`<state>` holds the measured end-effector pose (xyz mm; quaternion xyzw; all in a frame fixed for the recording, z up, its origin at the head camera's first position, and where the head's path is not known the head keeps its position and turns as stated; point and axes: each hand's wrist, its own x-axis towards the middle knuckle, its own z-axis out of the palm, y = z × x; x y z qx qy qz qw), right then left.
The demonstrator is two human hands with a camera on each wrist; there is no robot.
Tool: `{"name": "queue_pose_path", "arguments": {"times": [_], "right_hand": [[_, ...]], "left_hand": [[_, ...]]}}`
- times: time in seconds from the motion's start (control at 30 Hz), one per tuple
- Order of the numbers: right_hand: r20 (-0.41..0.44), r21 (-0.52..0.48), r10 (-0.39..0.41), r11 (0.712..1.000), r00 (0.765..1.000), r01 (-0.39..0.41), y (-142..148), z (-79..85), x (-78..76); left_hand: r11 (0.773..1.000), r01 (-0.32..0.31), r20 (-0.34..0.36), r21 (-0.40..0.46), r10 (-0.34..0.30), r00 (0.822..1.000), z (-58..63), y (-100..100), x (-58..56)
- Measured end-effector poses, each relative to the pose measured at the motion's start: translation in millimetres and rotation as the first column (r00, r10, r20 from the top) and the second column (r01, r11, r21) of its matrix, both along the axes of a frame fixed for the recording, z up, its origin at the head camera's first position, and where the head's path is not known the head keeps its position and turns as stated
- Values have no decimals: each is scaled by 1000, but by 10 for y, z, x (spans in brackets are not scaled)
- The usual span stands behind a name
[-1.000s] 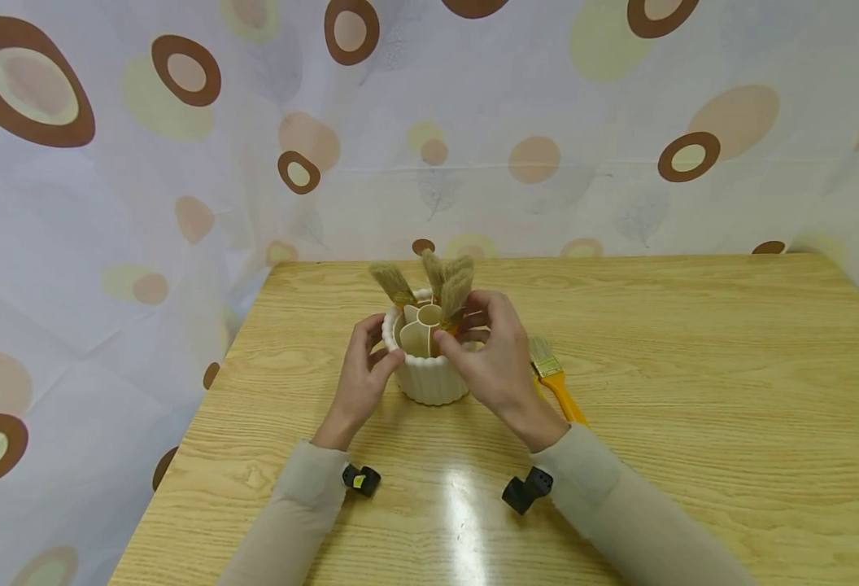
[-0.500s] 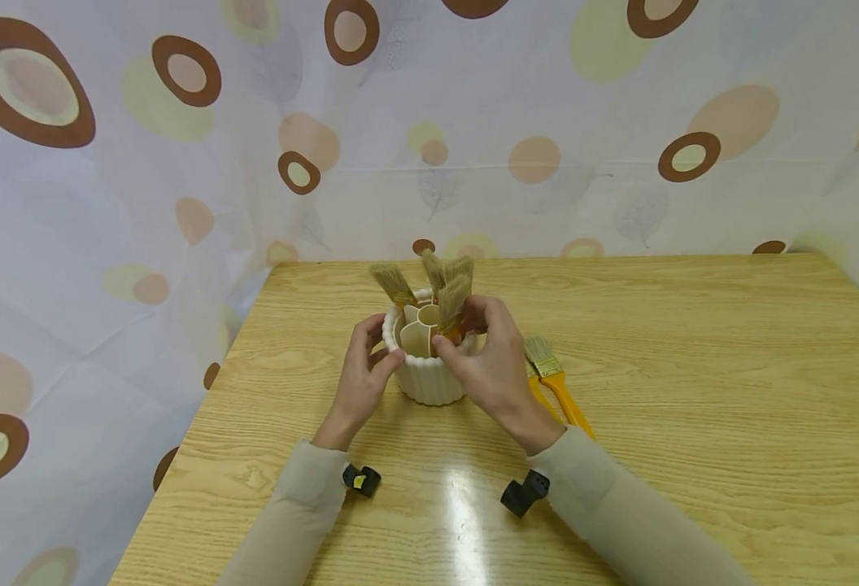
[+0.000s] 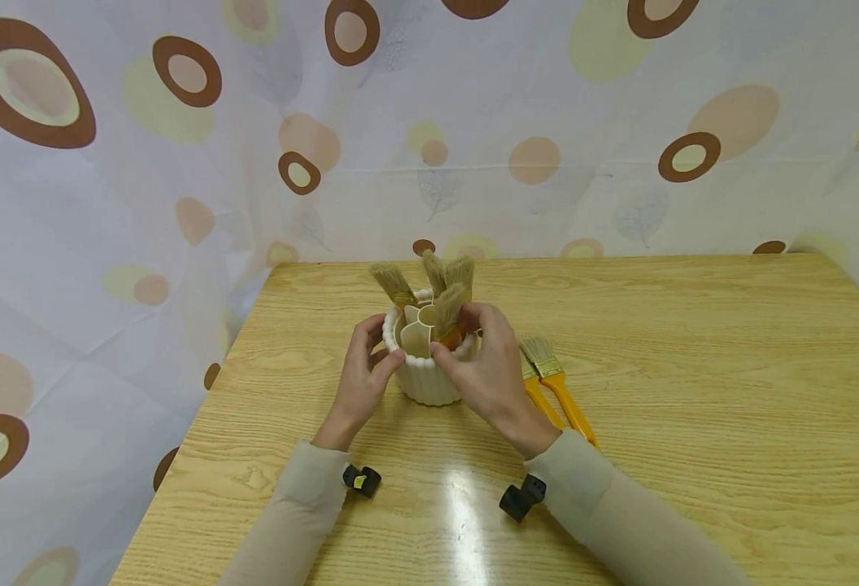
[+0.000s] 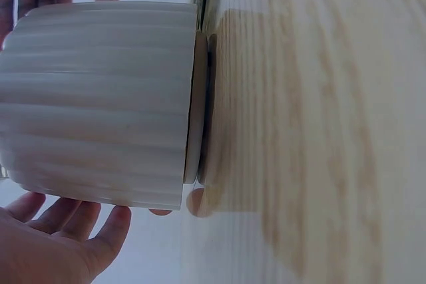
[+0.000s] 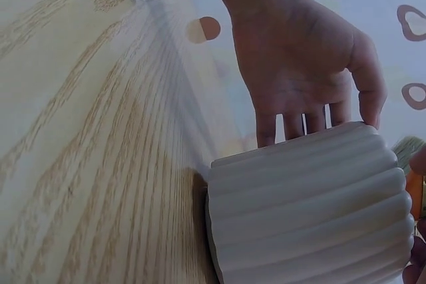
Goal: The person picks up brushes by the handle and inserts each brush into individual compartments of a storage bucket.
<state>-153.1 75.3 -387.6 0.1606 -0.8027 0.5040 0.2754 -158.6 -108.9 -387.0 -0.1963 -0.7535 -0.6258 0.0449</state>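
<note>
A white ribbed brush holder [image 3: 429, 382] with inner dividers stands on the table. My left hand [image 3: 359, 370] holds its left side, thumb at the front rim and fingers around the back. In the left wrist view the fingers of this hand [image 4: 73, 237] touch the ribbed wall. My right hand [image 3: 491, 370] pinches a paintbrush [image 3: 447, 313], bristles up, in the right front part of the holder; its lower end is hidden. Several other paintbrushes stand bristles up in the holder, one leaning left [image 3: 393, 283] and others [image 3: 459, 270] at the back.
To the right of my right hand, two paintbrushes with yellow handles [image 3: 564, 399] lie on the wooden table [image 3: 693, 366], partly behind that hand and wrist. A patterned sheet [image 3: 488, 106] hangs behind the table and along its left side.
My right hand has shifted slightly left, and the paintbrush in it has come lower and tilts more. More of the two lying paintbrushes shows. My left hand and the holder have stayed put.
</note>
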Motion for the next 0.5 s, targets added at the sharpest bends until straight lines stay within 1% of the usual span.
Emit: {"name": "queue_pose_path", "arguments": {"times": [0.5], "right_hand": [[18,32,-13,999,1000,13,6,-7,17]], "left_hand": [[1000,-1,7,0,1,1000,-9,-2,-5]]}}
